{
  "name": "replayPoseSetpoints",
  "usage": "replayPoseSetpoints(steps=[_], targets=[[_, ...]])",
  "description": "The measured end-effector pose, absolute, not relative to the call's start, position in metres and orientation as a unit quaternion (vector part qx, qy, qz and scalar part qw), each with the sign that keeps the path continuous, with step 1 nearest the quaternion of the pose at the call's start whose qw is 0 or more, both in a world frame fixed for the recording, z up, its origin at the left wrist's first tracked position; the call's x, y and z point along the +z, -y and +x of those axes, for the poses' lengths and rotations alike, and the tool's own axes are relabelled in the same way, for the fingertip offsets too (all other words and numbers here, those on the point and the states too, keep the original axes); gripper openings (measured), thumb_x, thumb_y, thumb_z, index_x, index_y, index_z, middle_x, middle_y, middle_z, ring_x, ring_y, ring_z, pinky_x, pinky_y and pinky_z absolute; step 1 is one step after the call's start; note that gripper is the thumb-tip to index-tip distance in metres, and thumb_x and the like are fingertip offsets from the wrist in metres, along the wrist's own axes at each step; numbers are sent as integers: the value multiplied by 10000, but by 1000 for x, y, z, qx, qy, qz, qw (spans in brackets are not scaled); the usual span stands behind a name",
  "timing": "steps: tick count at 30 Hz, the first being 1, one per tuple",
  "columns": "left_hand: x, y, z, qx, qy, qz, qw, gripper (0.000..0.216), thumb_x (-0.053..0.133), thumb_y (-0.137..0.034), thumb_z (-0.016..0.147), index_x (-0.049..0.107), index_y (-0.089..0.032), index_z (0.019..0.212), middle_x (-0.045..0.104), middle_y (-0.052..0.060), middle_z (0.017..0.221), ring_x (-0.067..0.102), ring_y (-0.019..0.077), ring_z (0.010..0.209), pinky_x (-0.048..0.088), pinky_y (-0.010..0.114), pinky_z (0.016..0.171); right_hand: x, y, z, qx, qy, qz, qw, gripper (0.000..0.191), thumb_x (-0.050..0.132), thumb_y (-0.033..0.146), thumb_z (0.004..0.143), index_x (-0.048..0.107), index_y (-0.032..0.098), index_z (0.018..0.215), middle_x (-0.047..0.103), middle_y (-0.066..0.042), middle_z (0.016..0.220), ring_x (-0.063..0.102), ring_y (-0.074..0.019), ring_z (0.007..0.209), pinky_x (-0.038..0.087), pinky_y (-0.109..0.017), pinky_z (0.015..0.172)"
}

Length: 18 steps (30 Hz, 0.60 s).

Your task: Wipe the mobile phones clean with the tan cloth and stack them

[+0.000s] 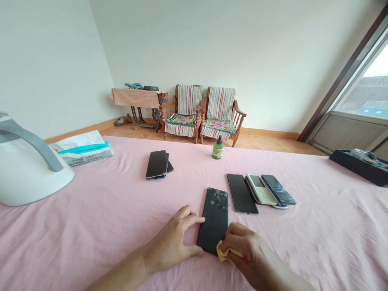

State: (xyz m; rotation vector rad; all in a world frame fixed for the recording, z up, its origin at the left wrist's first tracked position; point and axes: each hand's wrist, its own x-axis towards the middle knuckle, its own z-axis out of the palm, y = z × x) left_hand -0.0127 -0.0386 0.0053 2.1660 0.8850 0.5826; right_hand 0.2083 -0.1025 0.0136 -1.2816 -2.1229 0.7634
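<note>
Smartphone [214, 220], black and face up, lies on the pink cloth [106, 222] that covers the desk, at the near middle between the person's two hands; pale, whitish patches dot the upper part of its screen. Taking that phone as the centre of the dial, with twelve o'clock pointing away from the person, the left hand [171, 238] is at about eight, its grip spread, a fingertip touching the phone's left edge and the thumb down by the bottom corner. At about four to five, the right hand [247, 246] has its grip pinching a crumpled yellow cloth [222, 254] against the lower right corner. Just beside the phone at two o'clock lies a second black smartphone [242, 194], followed farther round by a white keypad phone [261, 190] and a dark keypad phone [278, 189]. Green spray bottle [217, 148] stands upright at twelve. At ten, there is a small stack of phones [156, 163], with a white packet [87, 150] well beyond. White kettle [39, 180] sits between nine and ten; a black tray [348, 162] holding clear items is between two and three, and two wooden armchairs [239, 108] stand past the desk around twelve.
</note>
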Motion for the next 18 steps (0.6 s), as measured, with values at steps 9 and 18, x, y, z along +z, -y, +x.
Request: replayPoseSetpoints(steps=[9, 18], targets=[[16, 29, -14, 194, -321, 853, 362, 445, 802, -282, 657, 650, -252, 1075, 574, 37, 1031, 516, 218, 995, 437, 345, 896, 20, 85, 170, 255, 811, -455, 264, 241, 518, -3, 820, 660, 172, 734, 589, -27, 821, 552, -127, 772, 425, -211, 677], [9, 28, -17, 210, -312, 856, 354, 493, 813, -293, 644, 632, -260, 1102, 582, 42, 1045, 508, 225, 1006, 429, 364, 905, 19, 87, 183, 282, 811, -444, 257, 258, 512, -34, 802, 642, 179, 739, 597, -12, 844, 568, -116, 795, 437, -204, 708]])
